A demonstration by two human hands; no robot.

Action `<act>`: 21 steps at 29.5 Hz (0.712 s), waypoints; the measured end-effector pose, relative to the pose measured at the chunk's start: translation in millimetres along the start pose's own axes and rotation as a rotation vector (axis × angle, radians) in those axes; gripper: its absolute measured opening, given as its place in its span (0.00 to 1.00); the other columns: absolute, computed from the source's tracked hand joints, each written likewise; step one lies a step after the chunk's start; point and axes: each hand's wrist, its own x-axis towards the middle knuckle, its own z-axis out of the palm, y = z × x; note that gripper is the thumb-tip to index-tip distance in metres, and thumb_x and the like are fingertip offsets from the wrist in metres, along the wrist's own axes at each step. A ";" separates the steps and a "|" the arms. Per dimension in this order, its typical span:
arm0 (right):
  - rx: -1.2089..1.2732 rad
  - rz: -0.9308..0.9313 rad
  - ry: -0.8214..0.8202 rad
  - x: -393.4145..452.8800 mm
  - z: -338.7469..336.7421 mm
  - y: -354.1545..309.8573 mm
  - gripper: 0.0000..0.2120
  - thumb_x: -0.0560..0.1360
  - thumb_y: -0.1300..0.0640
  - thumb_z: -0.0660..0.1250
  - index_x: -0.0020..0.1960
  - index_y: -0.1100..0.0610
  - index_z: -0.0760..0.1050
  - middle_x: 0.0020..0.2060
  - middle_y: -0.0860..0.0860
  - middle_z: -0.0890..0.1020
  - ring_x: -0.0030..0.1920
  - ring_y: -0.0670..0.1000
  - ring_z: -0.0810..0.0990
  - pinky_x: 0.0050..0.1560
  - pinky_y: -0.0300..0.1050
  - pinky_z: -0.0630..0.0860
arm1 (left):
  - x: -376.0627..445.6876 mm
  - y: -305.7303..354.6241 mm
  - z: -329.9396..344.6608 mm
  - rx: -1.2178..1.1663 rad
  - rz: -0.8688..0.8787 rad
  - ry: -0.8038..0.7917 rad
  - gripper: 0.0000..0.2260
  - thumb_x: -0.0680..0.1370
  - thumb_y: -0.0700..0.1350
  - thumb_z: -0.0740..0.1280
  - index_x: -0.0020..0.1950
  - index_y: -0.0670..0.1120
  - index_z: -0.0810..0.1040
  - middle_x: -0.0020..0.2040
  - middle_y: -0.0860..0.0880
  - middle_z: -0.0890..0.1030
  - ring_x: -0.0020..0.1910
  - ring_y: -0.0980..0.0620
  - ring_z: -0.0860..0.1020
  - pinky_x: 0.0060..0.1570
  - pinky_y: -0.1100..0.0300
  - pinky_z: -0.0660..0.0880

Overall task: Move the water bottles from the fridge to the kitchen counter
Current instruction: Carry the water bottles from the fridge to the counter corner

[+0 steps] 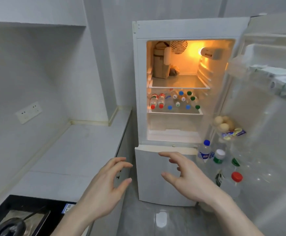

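Both hands, left hand & right hand, are hovering spread and empty below the open fridge, prob. readying to grab bottles lying on mid shelf; counter sitting bare alongside.

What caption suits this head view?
Both empty hands, left hand and right hand, reach toward bottles in the open fridge.

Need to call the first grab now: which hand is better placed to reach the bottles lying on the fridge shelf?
Probably the right hand: open, empty, directly below the shelf bottles. The left hand, also empty, hangs nearer the counter.
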 end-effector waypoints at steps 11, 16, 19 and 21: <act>0.013 0.123 0.124 60.3 -44.0 66.2 0.27 0.79 0.48 0.70 0.74 0.34 0.66 0.66 0.25 0.69 0.66 0.31 0.70 0.65 0.32 0.68 | 138.4 3.3 34.2 -0.003 0.102 -0.109 0.14 0.80 0.59 0.67 0.65 0.67 0.72 0.70 0.74 0.63 0.59 0.67 0.75 0.57 0.73 0.68; 0.004 0.193 0.189 96.5 -47.3 75.4 0.27 0.79 0.48 0.69 0.75 0.35 0.66 0.66 0.26 0.69 0.67 0.35 0.71 0.66 0.34 0.69 | 202.0 -14.7 40.6 -0.015 0.154 -0.165 0.13 0.80 0.58 0.68 0.63 0.67 0.72 0.69 0.73 0.64 0.55 0.61 0.79 0.55 0.67 0.73; 0.000 0.217 0.203 119.5 -49.3 78.2 0.26 0.79 0.47 0.69 0.74 0.34 0.66 0.64 0.24 0.68 0.66 0.36 0.72 0.67 0.37 0.71 | 235.4 -24.5 42.1 -0.014 0.170 -0.191 0.13 0.81 0.57 0.67 0.64 0.66 0.73 0.70 0.72 0.65 0.57 0.64 0.75 0.49 0.70 0.69; 0.006 0.238 0.226 142.4 -48.9 79.3 0.25 0.80 0.46 0.69 0.74 0.33 0.66 0.64 0.23 0.68 0.67 0.35 0.72 0.66 0.36 0.71 | 260.4 -36.8 40.1 -0.016 0.184 -0.217 0.13 0.81 0.57 0.67 0.65 0.65 0.73 0.70 0.71 0.65 0.54 0.63 0.75 0.48 0.68 0.69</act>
